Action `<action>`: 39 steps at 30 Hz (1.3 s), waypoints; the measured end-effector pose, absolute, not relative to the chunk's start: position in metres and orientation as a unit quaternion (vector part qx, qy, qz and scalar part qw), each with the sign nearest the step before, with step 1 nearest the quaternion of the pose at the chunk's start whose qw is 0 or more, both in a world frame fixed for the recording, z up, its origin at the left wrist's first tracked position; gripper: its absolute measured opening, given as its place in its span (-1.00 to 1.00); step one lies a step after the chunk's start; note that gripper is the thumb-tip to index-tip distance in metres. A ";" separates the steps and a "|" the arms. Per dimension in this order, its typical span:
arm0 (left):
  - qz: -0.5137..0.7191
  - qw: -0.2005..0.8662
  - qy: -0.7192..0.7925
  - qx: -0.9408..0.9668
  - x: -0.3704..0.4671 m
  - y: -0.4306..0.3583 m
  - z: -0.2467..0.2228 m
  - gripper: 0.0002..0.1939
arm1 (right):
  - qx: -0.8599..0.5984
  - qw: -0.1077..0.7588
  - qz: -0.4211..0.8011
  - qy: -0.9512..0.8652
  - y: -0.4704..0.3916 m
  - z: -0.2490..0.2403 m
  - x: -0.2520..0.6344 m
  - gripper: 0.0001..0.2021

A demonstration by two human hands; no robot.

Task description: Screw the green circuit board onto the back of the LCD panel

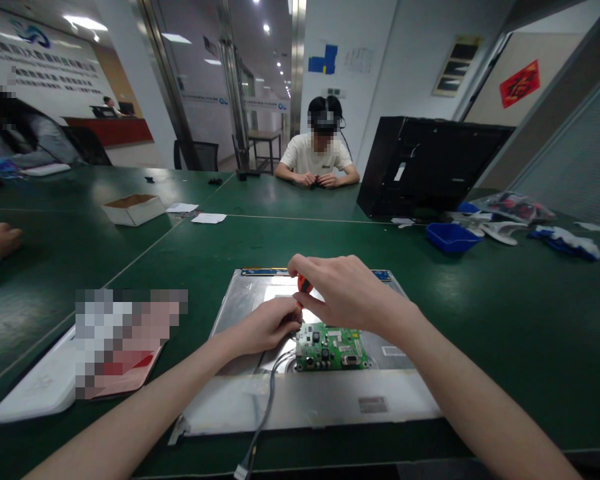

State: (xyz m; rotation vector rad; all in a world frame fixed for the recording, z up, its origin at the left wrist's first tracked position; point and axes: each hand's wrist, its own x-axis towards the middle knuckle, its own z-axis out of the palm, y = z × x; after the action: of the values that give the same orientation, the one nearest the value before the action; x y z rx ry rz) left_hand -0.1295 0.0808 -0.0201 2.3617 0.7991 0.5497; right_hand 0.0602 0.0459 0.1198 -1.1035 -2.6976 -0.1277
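A flat silver display panel [320, 400] lies back side up on the green table in front of me. A green circuit board [333, 347] rests on its middle, and a grey cable [269, 400] runs from the board's left side towards me over the panel's near edge. My right hand [350, 290] is closed round the orange and black handle of a screwdriver [305, 285], held above the board's far left corner. Just below it, my left hand [267, 325] has its fingers pinched together at that corner. Whatever lies between them, and the screwdriver's tip, is hidden.
Left of the panel lie a white object [35, 383] and a pink one [130, 377], partly blurred out. Farther off are an open carton [134, 210], a large black monitor [430, 167] and a blue tray [450, 237]. A person [320, 157] sits opposite; another's hand [0, 240] shows at left.
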 end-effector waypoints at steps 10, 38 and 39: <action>0.202 0.268 0.298 0.894 -0.128 0.080 -0.020 -0.88 | -0.383 0.130 -0.057 -0.913 0.046 0.116 0.055 -0.86; 0.195 0.271 0.293 0.896 -0.128 0.080 -0.016 -0.94 | -0.410 0.129 -0.053 -0.901 0.050 0.114 0.060 -0.84; 0.199 0.271 0.292 0.896 -0.129 0.080 -0.017 -0.93 | -0.406 0.129 -0.046 -0.903 0.050 0.115 0.061 -0.84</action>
State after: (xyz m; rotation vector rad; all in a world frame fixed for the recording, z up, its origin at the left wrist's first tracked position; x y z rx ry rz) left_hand -0.1286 0.0801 -0.0165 2.4117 0.7854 0.5349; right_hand 0.0606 0.0497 0.1150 -1.1815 -2.6257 -0.1351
